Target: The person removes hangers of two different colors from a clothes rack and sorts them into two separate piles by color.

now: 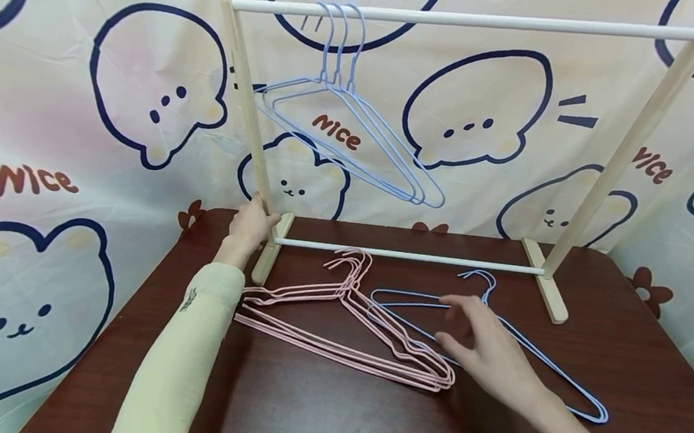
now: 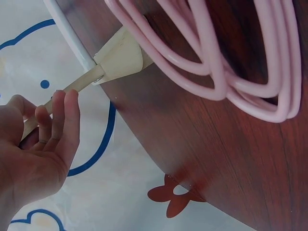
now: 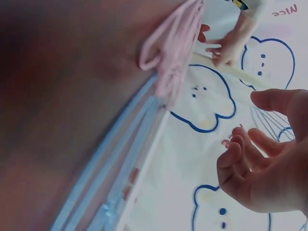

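- The left hand (image 1: 250, 227) rested against the lower part of the left wooden post (image 1: 246, 102) of the small clothes rack (image 1: 466, 19), just above its foot on the brown table (image 1: 303, 407). In the left wrist view the fingers (image 2: 65, 120) lay almost straight along the post, not wrapped around it, so the hand was open and only touching.
- The right hand (image 1: 484, 352) hovered over the blue hangers (image 1: 557, 383) that lay flat on the table. Its fingers (image 3: 240, 159) were apart and loosely bent, and they closed on nothing; I could not tell if a fingertip already touched the wire.
- The blue hangers lay directly under and a little to the right of the right hand. Their hook (image 1: 479, 279) pointed away from the person, toward the lower white bar (image 1: 409, 255) of the rack, and their long bottom wire ran from near the pink hangers out toward the right front of the table.
- The right hand was clearly the nearer hand to the blue hangers; the left hand was well apart from them.
- The pink hangers (image 1: 349, 328) lay in a stack between the two arms, their hooks also toward the lower bar, touching or just beside the blue ones.
- Three more blue hangers (image 1: 343, 125) hung from the top bar near the left post.
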Demonstrator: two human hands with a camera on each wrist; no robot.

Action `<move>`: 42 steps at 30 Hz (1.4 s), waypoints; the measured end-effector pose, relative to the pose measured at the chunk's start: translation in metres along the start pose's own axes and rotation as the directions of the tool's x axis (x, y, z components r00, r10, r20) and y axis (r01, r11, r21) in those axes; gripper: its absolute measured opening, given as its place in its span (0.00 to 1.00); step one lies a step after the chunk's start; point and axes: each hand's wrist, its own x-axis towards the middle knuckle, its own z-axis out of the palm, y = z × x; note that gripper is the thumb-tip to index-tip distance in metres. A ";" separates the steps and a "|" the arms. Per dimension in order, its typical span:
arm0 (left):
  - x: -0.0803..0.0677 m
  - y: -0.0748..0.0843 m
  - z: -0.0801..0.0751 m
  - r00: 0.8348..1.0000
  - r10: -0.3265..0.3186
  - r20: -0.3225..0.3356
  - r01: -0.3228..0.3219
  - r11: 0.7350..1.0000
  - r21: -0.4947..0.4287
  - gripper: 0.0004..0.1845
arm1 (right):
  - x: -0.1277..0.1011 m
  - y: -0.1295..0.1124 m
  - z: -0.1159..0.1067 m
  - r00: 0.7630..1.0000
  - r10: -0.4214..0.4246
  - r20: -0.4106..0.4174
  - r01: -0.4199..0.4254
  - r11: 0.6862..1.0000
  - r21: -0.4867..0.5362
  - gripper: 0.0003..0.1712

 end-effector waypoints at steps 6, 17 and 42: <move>0.001 0.000 0.000 1.000 0.001 0.008 -0.001 1.000 -0.027 0.24 | 0.019 -0.009 -0.007 0.994 -0.009 -0.111 0.004 0.999 -0.044 0.30; 0.000 0.002 0.002 1.000 0.016 0.011 -0.016 0.999 -0.040 0.23 | 0.048 -0.017 -0.015 0.946 -0.055 -0.321 0.039 0.998 -0.055 0.33; 0.001 -0.002 0.001 1.000 0.005 0.020 -0.004 0.999 -0.035 0.23 | 0.141 -0.017 -0.015 0.866 -0.245 -0.435 0.141 0.956 -0.257 0.47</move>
